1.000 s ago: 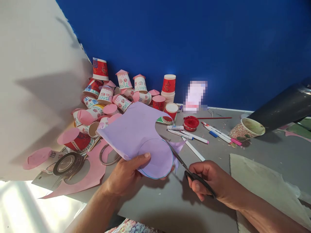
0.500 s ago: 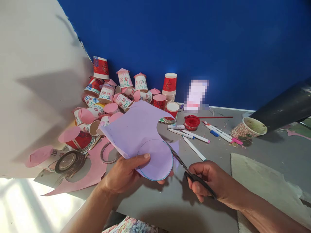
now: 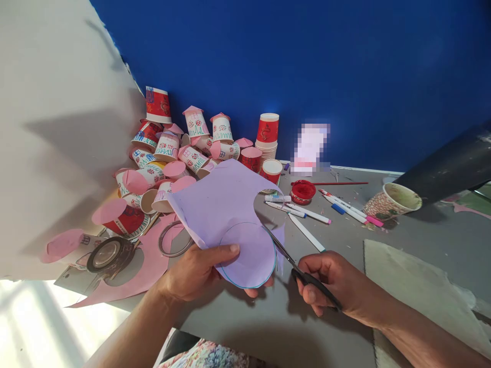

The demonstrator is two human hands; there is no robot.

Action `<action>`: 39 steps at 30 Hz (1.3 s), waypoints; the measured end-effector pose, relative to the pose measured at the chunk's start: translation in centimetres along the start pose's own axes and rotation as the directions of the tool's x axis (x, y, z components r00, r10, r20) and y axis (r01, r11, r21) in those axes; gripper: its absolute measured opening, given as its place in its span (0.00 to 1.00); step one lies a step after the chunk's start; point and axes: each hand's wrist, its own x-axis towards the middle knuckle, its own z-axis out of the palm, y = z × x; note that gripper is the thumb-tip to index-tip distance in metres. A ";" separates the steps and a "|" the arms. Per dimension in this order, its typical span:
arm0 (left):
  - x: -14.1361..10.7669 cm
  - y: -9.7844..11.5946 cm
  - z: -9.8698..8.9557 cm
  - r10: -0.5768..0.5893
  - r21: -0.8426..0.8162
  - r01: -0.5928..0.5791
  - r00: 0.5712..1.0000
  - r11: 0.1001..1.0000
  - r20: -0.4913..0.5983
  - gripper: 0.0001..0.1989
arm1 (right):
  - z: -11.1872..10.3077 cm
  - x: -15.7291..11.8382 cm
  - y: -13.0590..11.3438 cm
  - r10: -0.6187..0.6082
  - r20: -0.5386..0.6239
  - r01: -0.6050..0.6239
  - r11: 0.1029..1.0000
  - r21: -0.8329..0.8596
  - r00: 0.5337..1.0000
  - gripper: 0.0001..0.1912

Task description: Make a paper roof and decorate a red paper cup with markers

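A sheet of purple paper [image 3: 230,194] hangs above the table, gripped by my left hand [image 3: 203,273] with the thumb on top and the fingers beneath. A circle drawn in blue-green line shows on its lower part, and the right side of that circle is cut along its outline. My right hand [image 3: 326,283] is closed around the black handles of a pair of scissors [image 3: 289,258]. Their blades lie at the paper's edge, at the upper right of the circle. A loose-looking purple flap [image 3: 280,240] shows behind the blades.
Paper cups with pink paper cone tops [image 3: 194,158] are heaped at the back left. A stack of red cups [image 3: 267,130] stands beside them. Felt pens [image 3: 307,232], a red paint pot [image 3: 303,191], a patterned cup [image 3: 397,202], tape rolls [image 3: 105,254] and pink paper scrap [image 3: 146,276] lie about.
The purple paper and my left hand have shifted slightly right and down. My right hand and the scissors stay almost in place.
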 end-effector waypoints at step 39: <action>0.7 1.1 -2.4 -0.174 0.097 0.151 0.936 0.984 0.306 0.18 | -0.4 0.0 0.4 0.011 0.081 -0.011 1.000 -0.008 0.997 0.29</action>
